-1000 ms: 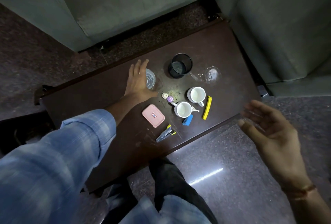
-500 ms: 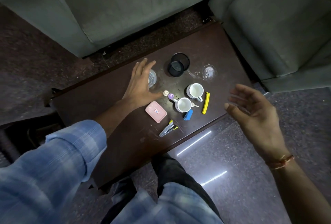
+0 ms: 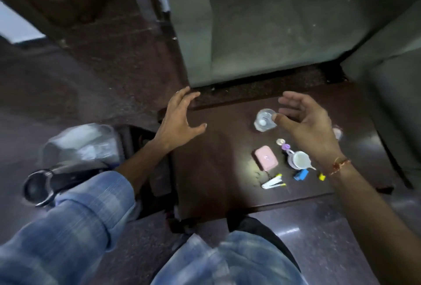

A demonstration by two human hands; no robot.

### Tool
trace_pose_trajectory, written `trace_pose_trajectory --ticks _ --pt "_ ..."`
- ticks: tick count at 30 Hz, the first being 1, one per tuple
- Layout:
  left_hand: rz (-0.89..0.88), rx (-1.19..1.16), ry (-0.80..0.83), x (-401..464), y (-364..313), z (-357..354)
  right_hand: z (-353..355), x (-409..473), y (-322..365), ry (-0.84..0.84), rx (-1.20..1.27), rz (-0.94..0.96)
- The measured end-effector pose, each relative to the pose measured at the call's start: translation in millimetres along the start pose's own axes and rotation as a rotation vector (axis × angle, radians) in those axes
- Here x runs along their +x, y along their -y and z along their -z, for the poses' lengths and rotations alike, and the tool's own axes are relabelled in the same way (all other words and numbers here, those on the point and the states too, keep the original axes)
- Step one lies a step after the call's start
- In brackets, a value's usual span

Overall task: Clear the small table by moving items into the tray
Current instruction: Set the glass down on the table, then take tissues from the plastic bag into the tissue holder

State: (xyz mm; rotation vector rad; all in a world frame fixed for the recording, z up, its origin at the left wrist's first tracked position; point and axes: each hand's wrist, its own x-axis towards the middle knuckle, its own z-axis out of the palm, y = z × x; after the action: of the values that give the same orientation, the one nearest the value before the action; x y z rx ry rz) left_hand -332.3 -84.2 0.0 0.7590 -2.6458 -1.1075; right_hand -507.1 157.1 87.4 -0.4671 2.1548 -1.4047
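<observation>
The dark brown small table (image 3: 223, 184) carries a clear glass (image 3: 264, 120), a pink case (image 3: 266, 160), a white cup (image 3: 298, 159), a stapler (image 3: 273, 182), a blue sharpener (image 3: 300, 174), a purple cap (image 3: 285, 147) and a small white cap (image 3: 280, 141). My left hand (image 3: 177, 118) hovers open over the table's left far corner, holding nothing. My right hand (image 3: 305, 122) is open above the table, its thumb right beside the glass. My right forearm hides the second cup and most of a yellow item (image 3: 321, 177). No tray is in view.
Grey-green sofas (image 3: 262, 34) stand behind and to the right of the table. On the floor to the left lie a crumpled plastic bag (image 3: 79, 145) and a dark round metal object (image 3: 38, 186). My legs are at the table's near edge.
The view has swung left. My left hand has left the glass and moved to the table's left corner. My right hand has come in over the table, up to the glass.
</observation>
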Motion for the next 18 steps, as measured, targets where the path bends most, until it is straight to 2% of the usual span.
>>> trace_pose_trajectory --ticks 8,18 --pt "0.136 0.067 -0.282 -105 70 146 -167 -4 72 0.270 -0.001 0.168" --pt "0.363 0.064 -0.459 -239 155 262 -361 -52 136 0.541 -0.110 0.328"
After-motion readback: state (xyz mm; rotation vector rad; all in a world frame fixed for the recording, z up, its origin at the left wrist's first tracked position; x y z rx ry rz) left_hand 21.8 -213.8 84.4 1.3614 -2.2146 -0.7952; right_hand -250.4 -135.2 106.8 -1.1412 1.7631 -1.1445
